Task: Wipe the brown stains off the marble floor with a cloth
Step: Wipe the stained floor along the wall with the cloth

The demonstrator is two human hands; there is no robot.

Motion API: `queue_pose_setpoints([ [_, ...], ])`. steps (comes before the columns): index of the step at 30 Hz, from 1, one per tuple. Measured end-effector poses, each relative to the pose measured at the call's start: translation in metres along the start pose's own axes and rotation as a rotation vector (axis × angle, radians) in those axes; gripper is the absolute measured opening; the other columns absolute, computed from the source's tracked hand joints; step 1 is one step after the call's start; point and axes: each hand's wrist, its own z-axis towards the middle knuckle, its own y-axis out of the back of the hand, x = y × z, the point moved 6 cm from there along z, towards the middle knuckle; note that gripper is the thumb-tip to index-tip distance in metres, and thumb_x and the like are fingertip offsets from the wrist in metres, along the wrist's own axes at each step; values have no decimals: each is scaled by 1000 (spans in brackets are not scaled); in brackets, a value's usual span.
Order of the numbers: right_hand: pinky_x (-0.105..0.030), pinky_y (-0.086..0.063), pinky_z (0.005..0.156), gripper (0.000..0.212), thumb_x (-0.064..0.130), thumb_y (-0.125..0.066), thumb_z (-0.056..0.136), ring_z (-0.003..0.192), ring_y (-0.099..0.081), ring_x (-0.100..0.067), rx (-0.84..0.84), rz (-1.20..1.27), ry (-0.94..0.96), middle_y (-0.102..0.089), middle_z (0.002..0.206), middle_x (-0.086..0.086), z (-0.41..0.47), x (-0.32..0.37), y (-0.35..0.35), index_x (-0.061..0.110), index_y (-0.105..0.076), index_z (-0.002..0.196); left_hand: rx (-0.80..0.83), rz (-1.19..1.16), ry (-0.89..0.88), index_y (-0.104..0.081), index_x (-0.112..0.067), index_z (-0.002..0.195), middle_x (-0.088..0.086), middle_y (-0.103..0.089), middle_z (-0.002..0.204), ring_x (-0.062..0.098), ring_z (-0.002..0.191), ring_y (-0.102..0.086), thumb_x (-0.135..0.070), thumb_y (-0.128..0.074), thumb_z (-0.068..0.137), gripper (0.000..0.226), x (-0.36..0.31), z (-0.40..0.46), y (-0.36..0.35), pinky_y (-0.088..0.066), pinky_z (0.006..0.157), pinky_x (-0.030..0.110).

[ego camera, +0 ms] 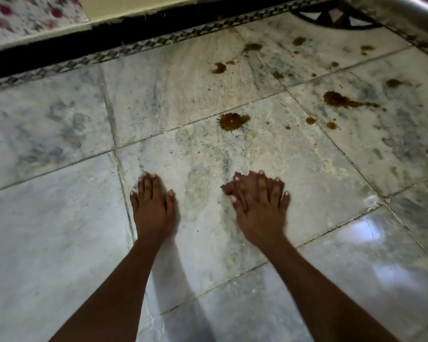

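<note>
Brown stains (233, 121) lay scattered over the marble floor (59, 218), all on the far right part: one round blot with spiky edges just past a tile joint, a larger smeared patch (341, 101) further right, and small drops toward the patterned border (158, 44) and black skirting (84, 43). No cloth in view. My left hand (152, 206) rested flat on the near tile, fingers straight and close together, holding nothing. My right hand (260, 206), motion-blurred, lay palm down beside it, fingers extended, also gripping nothing. Both hands sat near of the round blot, apart from it.
</note>
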Motion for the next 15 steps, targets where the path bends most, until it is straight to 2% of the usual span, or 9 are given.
queue_pose_setpoints([
  [1, -74, -14, 125, 70, 69, -29, 104, 160, -15, -54, -13, 36, 64, -27, 176, -9, -3, 27, -5, 61, 16, 157, -9, -30, 25, -30, -4, 165, 19, -25, 174, 34, 164, -19, -47, -26, 105, 74, 2, 2, 2, -19, 130, 58],
  [3, -78, -24, 120, 80, 62, -42, 105, 157, -24, -55, -30, 28, 333, -35, 173, -8, -26, 67, -12, 58, 16, 160, -23, -87, 49, -31, -3, 165, 21, -26, 173, 38, 163, -21, -43, -29, 104, 73, 1, 11, 7, -23, 129, 59],
  [5, -73, -20, 123, 63, 66, -34, 108, 163, -16, -46, 49, -77, 582, -26, 177, 0, -61, 71, -23, 64, -1, 161, -12, -108, 45, -30, -3, 165, 22, -25, 173, 39, 162, -21, -43, -30, 104, 73, 4, 21, 10, -24, 128, 61],
  [7, -69, -11, 126, 53, 71, -26, 106, 166, -9, -37, 99, -144, 638, -17, 179, 4, -75, 43, -20, 68, -17, 159, 5, -105, 21, -27, -5, 166, 21, -21, 175, 38, 163, -18, -46, -30, 105, 74, 9, 34, 12, -21, 130, 59],
  [9, -71, -7, 126, 57, 76, -25, 103, 166, -6, -36, 76, -174, 484, -11, 180, 4, -52, 6, -14, 70, -10, 158, 30, -69, -40, -23, -8, 168, 18, -17, 176, 35, 164, -15, -48, -31, 106, 74, 10, 46, 11, -19, 131, 57],
  [12, -72, -8, 126, 66, 77, -25, 102, 164, -7, -45, -39, -93, 74, -11, 180, -4, 12, -17, -3, 67, 7, 158, 63, -30, -122, -18, -11, 169, 13, -11, 178, 32, 165, -11, -50, -31, 107, 74, 7, 59, 2, -15, 132, 54],
  [14, -73, -11, 126, 64, 71, -24, 104, 161, -9, -52, -25, -44, -15, -14, 179, -9, 39, 2, -4, 57, -4, 163, 66, -24, -153, -17, -13, 170, 11, -10, 179, 31, 165, -11, -50, -31, 107, 74, -1, 71, -3, -13, 132, 53],
  [15, -74, -15, 125, 61, 66, -27, 106, 160, -13, -54, -29, -35, 57, -18, 178, -11, 40, 19, -8, 52, -16, 165, 64, -26, -161, -17, -13, 170, 10, -9, 179, 30, 166, -11, -50, -31, 107, 74, -5, 79, -4, -13, 132, 52],
])
